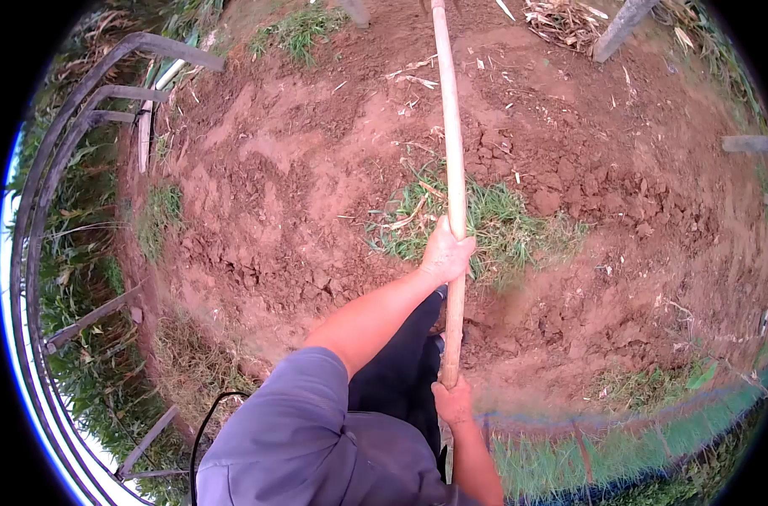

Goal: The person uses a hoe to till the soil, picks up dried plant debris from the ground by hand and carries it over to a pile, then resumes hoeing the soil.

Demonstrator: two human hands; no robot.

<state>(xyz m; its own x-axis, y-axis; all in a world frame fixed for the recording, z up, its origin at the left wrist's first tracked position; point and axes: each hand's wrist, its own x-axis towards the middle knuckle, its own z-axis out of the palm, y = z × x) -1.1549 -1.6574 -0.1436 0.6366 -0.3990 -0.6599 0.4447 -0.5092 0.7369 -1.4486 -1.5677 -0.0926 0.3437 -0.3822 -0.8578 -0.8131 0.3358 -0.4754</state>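
A long, pale wooden tool handle [452, 126] runs from near my body up to the top edge of the head view. Only a sliver of the tool's head shows there, so I cannot tell its kind. My left hand [447, 253] is closed around the handle about midway, with the arm stretched forward. Lower down, close to my waist, my right hand [454, 401] grips the handle near its end. Beneath the handle a patch of green grass [506, 219] lies on reddish-brown soil [316, 169].
Dark curved bars [42, 169] and tall green plants [80, 244] line the left side. Posts [624, 29] stand at the top right. Green netting [620, 451] stretches along the lower right. Dry stalks [565, 21] lie near the top, and broken clods [645, 198] cover the ground at right.
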